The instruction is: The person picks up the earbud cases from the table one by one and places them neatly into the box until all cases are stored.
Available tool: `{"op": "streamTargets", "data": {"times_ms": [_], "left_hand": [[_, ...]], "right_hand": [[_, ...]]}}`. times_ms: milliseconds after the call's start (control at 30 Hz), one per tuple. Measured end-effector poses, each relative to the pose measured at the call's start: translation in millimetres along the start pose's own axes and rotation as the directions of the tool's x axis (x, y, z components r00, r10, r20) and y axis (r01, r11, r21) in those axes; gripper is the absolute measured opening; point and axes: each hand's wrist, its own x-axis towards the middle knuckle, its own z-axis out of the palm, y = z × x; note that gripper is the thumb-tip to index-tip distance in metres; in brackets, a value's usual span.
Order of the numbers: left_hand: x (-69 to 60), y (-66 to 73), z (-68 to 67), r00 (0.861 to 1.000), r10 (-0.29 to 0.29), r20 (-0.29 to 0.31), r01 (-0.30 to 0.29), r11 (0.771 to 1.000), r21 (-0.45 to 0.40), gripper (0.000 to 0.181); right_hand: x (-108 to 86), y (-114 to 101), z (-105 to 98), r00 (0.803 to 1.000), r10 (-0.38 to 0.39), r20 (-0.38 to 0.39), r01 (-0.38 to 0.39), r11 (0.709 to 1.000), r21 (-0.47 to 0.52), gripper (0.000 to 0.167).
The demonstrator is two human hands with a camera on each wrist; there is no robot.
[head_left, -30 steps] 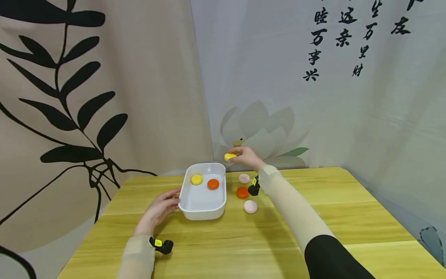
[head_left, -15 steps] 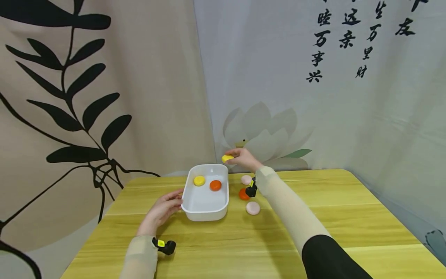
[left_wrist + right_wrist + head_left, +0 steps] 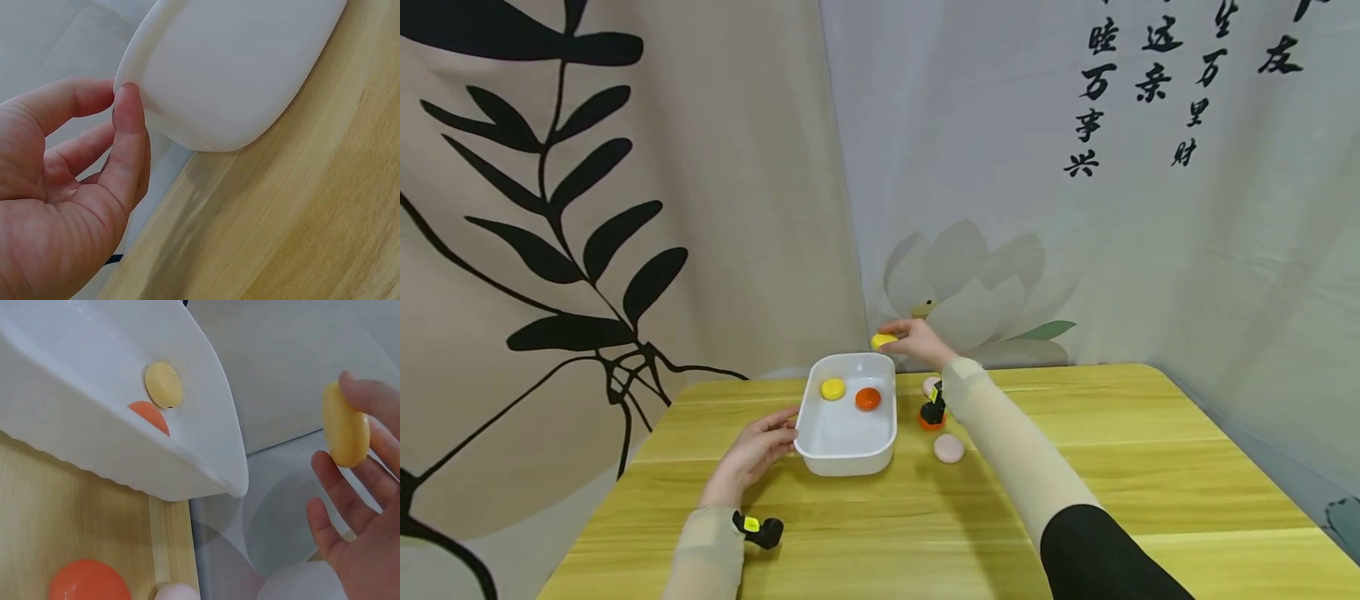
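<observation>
My right hand [image 3: 922, 344] pinches a yellow rounded disc [image 3: 345, 424] between thumb and fingers, above the far right corner of a white rectangular tub [image 3: 844, 467]. At the tub's left side, my left hand [image 3: 756, 454] pinches the rim with thumb and finger, which the left wrist view shows close up on the tub [image 3: 231, 75]. Inside the tub lie another yellow disc [image 3: 832, 389], with a seam line in the right wrist view, and an orange disc [image 3: 868, 399].
On the wooden table [image 3: 850, 542], right of the tub, lie a pale pink disc [image 3: 949, 449], an orange disc [image 3: 90, 582] and a second pink disc [image 3: 177, 592]. The last two are partly hidden by the right wrist camera in the head view. A printed cloth [image 3: 760, 208] hangs behind.
My right hand has moved slightly left with the yellow disc, towards the tub's far corner. The left hand keeps its hold on the rim. The whole view has shifted a little.
</observation>
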Motion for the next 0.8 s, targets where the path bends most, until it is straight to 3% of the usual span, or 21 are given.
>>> {"op": "streamTargets", "data": {"times_ms": [433, 800], "left_hand": [[1.2, -0.7, 3.2, 0.999, -0.014, -0.045, 0.014, 1.000, -0.002, 0.053], [0.5, 0.9, 4.3, 0.999, -0.023, -0.034, 0.023, 1.000, -0.004, 0.051]], "right_hand": [[6.7, -5.5, 15.9, 0.999, 0.008, -0.037, -0.007, 1.000, 0.027, 0.046], [12.2, -11.3, 27.8, 0.999, 0.019, -0.047, -0.016, 0.998, 0.062, 0.048]]}}
